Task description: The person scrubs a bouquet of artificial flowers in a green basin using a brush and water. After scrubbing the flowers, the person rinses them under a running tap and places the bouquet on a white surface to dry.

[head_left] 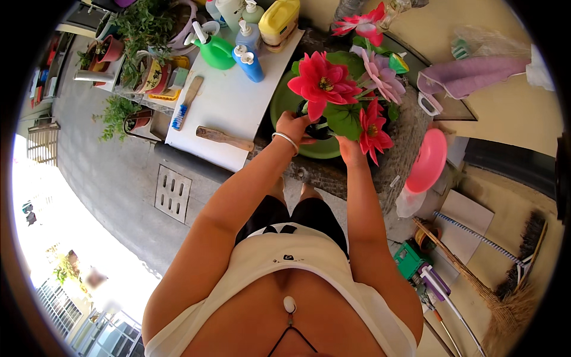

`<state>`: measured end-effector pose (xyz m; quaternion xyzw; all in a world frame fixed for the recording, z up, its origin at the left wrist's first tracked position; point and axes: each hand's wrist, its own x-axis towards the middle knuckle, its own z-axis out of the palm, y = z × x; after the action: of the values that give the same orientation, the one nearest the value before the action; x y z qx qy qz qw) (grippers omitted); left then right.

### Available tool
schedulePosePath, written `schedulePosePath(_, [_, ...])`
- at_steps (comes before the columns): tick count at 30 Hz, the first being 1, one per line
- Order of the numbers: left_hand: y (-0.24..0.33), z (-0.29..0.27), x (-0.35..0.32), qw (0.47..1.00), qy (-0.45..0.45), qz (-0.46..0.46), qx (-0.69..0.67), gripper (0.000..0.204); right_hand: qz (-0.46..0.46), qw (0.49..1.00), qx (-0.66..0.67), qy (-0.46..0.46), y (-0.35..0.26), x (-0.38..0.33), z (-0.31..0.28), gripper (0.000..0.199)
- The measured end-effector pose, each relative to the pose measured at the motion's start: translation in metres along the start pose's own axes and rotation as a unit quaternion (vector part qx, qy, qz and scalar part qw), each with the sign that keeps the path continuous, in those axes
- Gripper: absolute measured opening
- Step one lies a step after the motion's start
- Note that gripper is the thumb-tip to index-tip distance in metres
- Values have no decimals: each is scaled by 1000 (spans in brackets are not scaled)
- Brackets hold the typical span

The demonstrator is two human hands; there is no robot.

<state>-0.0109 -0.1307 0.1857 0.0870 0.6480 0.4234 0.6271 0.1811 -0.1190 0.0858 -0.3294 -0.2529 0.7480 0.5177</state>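
Observation:
Over a green basin [282, 110] set in a dark stone sink, a bunch of flowers with large red blooms [325, 84], a pale pink bloom [380, 76] and broad green leaves [345, 121] stands between my hands. They look artificial. My left hand [292, 126], with a bracelet at the wrist, is closed at the base of the bunch, around its dark lower part and stems. My right hand [350, 149] is at the bunch's right side, beneath a leaf and beside the lower red bloom [373, 128]. Leaves hide most of its fingers.
Left of the sink, a white board [229, 95] holds a blue-bristled brush [188, 102], a wooden-handled tool [224, 138], a green spray bottle [214, 52] and several other bottles. A pink basin [427, 160] stands at the right; brooms [470, 268] lean farther down. Potted plants [151, 74] line the left.

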Motion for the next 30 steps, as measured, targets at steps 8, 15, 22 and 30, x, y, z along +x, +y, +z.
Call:
schedulePosePath(8, [13,13,-35,956,5,105,272,61,92,967,236,36,-3,-3,23,35])
schedulePosePath(15, [26,37,-55,821,36,314,476,86,127,932,336,47,-21,-14,51,38])
schedulePosePath(22, [28,57,-31,763,-34,478,434,125,99,905,414,11,-34,6,74,36])
schedulePosePath(30, [69,84,-52,669,-79,556,487,122,72,866,493,-50,-77,5,103,43])
